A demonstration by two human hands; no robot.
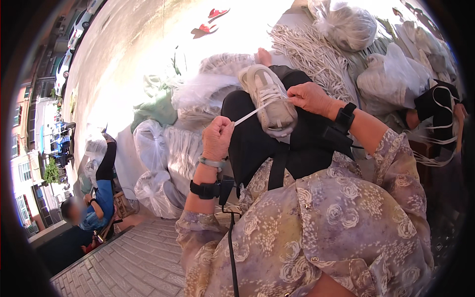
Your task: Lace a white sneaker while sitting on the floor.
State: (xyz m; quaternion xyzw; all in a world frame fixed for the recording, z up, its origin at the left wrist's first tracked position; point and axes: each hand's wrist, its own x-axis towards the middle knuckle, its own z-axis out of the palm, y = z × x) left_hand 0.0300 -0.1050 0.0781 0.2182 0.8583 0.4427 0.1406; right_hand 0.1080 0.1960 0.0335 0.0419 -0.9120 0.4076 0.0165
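Note:
A beige and white sneaker rests on my lap between my knees, white lacing across its front. A white shoelace runs taut and slanting over the shoe. Its lower-left end is pinched in the fingers of my left hand, which is beside the shoe and apart from it. My right hand is closed at the shoe's right side, its thumb and fingertips pinching the lace's other end. Whether the lace is threaded through the eyelets near my right fingers is hard to make out.
Loose white laces lie heaped ahead to the right. Clear plastic bags and bundled laces surround my knees. At left, a person in blue sits on a chair; another person's hand shows at far right, near a black shoe with white laces.

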